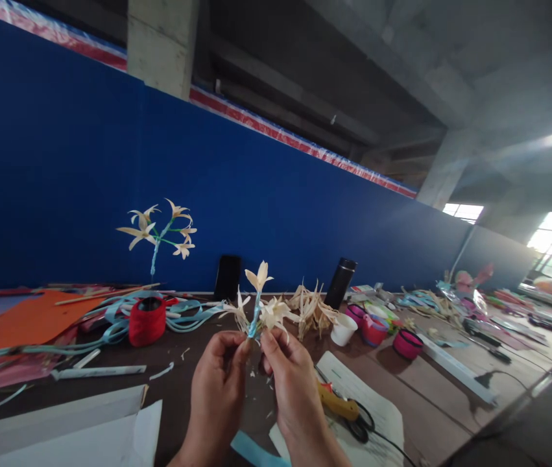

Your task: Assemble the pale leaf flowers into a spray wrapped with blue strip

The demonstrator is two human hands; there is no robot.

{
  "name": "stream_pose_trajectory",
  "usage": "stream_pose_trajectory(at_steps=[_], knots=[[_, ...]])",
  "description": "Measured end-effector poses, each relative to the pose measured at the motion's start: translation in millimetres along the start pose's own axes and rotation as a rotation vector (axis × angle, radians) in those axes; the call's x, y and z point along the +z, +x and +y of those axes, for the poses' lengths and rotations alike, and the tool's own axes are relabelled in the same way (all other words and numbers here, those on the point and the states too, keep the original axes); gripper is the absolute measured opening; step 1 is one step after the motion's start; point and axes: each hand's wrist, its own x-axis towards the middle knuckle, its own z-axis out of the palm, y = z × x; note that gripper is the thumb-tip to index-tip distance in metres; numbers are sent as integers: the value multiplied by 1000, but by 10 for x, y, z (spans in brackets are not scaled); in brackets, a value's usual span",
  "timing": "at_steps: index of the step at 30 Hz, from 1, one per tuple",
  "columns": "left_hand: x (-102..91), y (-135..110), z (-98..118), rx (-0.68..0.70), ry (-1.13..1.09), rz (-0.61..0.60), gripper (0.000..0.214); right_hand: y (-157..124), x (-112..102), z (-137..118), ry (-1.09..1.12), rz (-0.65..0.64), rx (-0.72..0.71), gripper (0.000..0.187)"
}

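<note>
Both hands meet at the middle of the view around a craft flower stem wrapped in light blue strip, with pale cream blooms at its top and sides. My left hand pinches the lower stem between thumb and fingers. From the other side, my right hand pinches close by, just under the right bloom; its fingertips are partly hidden. Behind them to the left, a finished-looking flower spray with a blue-wrapped stem rises above a red wrapped pot.
Dried husks, a white cup and a black bottle stand behind my right hand. A yellow glue gun and scissors lie on paper. Blue strips, an orange sheet and a white box are at the left.
</note>
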Motion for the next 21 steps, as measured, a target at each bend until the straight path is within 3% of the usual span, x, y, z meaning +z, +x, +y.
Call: stream_pose_trajectory(at_steps=[13, 21], knots=[[-11, -25, 1, 126, 128, 42, 13, 27, -16, 101, -16, 24, -30, 27], [-9, -25, -43, 415, 381, 161, 5, -105, 17, 43, 235, 20, 79, 26]])
